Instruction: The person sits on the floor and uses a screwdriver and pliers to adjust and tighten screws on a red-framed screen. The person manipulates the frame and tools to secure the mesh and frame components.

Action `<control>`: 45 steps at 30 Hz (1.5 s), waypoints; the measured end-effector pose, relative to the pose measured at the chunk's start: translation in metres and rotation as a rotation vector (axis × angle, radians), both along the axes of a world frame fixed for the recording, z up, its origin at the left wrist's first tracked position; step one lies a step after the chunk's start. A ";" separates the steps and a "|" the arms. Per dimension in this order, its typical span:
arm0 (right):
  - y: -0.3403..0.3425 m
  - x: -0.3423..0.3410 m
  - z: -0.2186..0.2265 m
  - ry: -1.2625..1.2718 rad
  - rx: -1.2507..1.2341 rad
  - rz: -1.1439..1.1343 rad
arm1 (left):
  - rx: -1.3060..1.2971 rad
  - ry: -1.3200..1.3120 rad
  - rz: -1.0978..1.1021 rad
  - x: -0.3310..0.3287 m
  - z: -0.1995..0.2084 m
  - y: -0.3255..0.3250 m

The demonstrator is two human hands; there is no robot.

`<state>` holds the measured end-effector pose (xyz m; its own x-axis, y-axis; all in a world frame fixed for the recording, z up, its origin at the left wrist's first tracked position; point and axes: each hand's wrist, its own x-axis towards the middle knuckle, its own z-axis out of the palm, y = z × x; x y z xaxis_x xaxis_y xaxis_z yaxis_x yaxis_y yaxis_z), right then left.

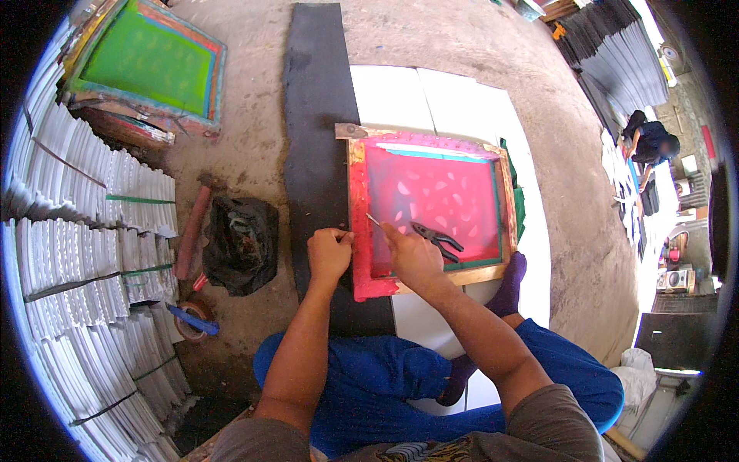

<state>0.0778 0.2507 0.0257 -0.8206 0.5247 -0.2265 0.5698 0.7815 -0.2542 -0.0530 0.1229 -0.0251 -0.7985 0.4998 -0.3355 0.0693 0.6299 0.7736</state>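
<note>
A wooden-framed printing screen [513,204] with red-stained mesh and a scatter of pale shapes lies in front of me. My left hand [329,254] is closed at the frame's left side, its fingertips against or just beside the red-painted edge; what it pinches, if anything, is too small to make out. Over the lower left of the mesh, my right hand [414,258] grips a thin metal-shafted tool [373,220]. The tool's tip points toward the left rail, and its handle is hidden in my fist. Dark-handled pliers [439,237] rest on the mesh beside my right hand.
White boards [392,96] and a long black strip [317,85] lie under the screen. A black bag [242,245], tape roll [192,319] and bundled white stacks [77,285] are at left. A green screen [150,61] leans far left. Another person [653,146] bends at far right.
</note>
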 end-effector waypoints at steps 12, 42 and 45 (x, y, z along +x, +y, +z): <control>0.008 -0.007 0.008 -0.230 0.097 0.243 | -0.014 -0.001 0.048 0.005 0.003 0.001; 0.071 0.005 -0.052 0.231 -0.617 0.202 | -0.013 -0.031 0.032 0.001 0.003 0.004; 0.071 0.005 -0.061 0.101 -0.649 0.142 | -0.014 -0.048 0.029 -0.002 -0.001 0.001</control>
